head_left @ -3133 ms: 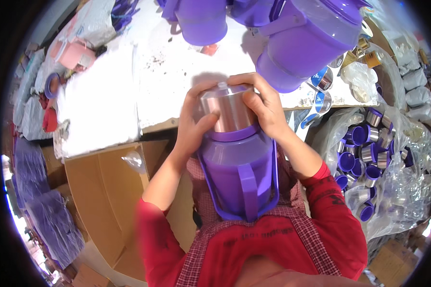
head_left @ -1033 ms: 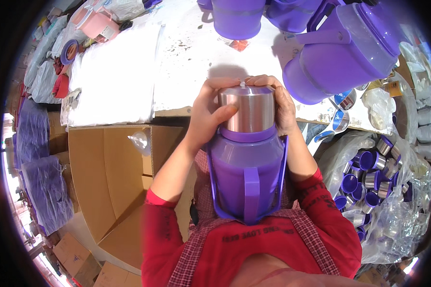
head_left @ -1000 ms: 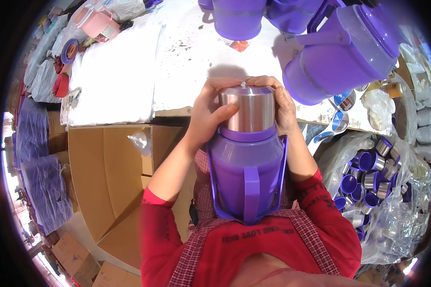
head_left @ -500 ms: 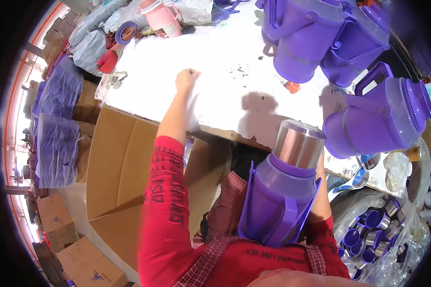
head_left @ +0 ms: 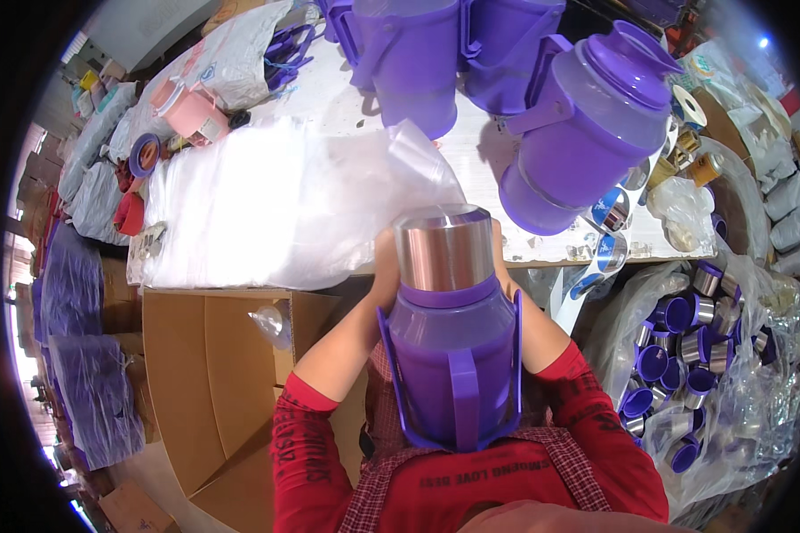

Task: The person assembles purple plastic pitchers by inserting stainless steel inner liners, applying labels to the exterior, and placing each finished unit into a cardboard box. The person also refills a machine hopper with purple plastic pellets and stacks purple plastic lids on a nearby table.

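Observation:
A purple insulated jug [head_left: 453,342] with a side handle and a steel cup lid [head_left: 444,249] stands upright close to my body. Behind the lid's left side is my left hand [head_left: 386,263]; my right hand [head_left: 500,258] is at its right side. The jug hides the fingers of both hands, so their grip cannot be made out. Just beyond the lid, a clear plastic bag [head_left: 413,164] rises off the table, its near end reaching the lid and hands. It is partly blurred against a stack of clear plastic bags [head_left: 231,213] on the table.
More purple jugs [head_left: 587,124] stand across the worktable. A strip of round blue labels [head_left: 606,253] hangs over its edge. At right, a plastic sack [head_left: 738,400] holds several steel-and-purple cups. An open cardboard box [head_left: 231,373] stands below left. A pink jug [head_left: 191,111] is far left.
My left hand has come back from the plastic on the table to the jug's lid. A clear bag now rises beyond the lid. The view has swung to the right.

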{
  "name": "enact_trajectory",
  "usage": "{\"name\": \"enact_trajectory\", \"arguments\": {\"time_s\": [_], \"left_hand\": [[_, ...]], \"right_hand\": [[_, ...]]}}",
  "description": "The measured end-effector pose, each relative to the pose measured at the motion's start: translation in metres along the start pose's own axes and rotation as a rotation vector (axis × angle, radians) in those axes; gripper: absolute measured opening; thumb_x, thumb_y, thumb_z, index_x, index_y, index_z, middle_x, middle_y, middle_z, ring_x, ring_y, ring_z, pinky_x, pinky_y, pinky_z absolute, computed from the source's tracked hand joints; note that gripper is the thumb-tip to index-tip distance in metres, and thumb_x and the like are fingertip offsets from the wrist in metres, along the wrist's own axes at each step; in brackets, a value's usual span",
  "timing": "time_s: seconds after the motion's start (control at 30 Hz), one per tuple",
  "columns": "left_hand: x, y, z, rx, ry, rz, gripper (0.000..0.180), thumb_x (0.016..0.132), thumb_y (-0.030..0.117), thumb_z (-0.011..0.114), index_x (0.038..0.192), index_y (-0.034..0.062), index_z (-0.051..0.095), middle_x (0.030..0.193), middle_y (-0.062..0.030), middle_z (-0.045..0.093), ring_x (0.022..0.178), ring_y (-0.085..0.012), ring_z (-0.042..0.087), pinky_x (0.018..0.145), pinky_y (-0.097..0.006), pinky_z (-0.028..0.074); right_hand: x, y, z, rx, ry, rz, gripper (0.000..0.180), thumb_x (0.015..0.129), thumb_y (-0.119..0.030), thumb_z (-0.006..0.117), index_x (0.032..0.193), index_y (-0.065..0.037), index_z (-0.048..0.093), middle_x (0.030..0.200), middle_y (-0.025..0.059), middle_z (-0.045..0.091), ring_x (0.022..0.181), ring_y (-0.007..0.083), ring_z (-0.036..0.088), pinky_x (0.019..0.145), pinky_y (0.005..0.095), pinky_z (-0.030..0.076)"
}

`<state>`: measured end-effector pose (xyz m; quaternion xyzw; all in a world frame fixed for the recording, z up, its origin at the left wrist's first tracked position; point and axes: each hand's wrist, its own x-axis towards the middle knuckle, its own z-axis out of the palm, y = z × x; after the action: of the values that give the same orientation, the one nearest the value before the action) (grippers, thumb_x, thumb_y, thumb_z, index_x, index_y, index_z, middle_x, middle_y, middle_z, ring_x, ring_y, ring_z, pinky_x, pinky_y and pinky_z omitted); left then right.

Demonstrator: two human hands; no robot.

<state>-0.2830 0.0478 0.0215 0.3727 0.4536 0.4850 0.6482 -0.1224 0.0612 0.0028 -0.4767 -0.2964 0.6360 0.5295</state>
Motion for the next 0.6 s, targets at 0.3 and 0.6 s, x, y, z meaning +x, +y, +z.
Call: {"name": "enact_trajectory", "arguments": {"time_s": [0.3,0.6], "left_hand": [[-0.029,0.019,-0.063,-0.655,-0.072,0.159,0.028,0.095,0.019,0.048,0.115,0.0014,0.059,0.113,-0.0155,0.063,0.114,-0.0305,0.058,0.094,-0.045,0.046],[-0.138,-0.002,-0.074,-0.041,-0.265,-0.016,0.032,0.082,0.008,0.067,0.111,0.0012,0.057,0.107,-0.0007,0.059,0.098,-0.0098,0.053,0.087,-0.024,0.042]], "right_hand": [[-0.034,-0.042,-0.057,0.663,-0.172,-0.293,0.023,0.086,-0.021,0.067,0.095,0.000,0.064,0.067,0.0063,0.061,0.062,0.0149,0.055,0.059,0.0276,0.043],[-0.155,-0.010,-0.098,-0.357,-0.384,-0.400,0.026,0.074,-0.022,0.077,0.073,-0.001,0.062,0.069,0.0058,0.059,0.063,0.0148,0.054,0.060,0.0278,0.041]]}}
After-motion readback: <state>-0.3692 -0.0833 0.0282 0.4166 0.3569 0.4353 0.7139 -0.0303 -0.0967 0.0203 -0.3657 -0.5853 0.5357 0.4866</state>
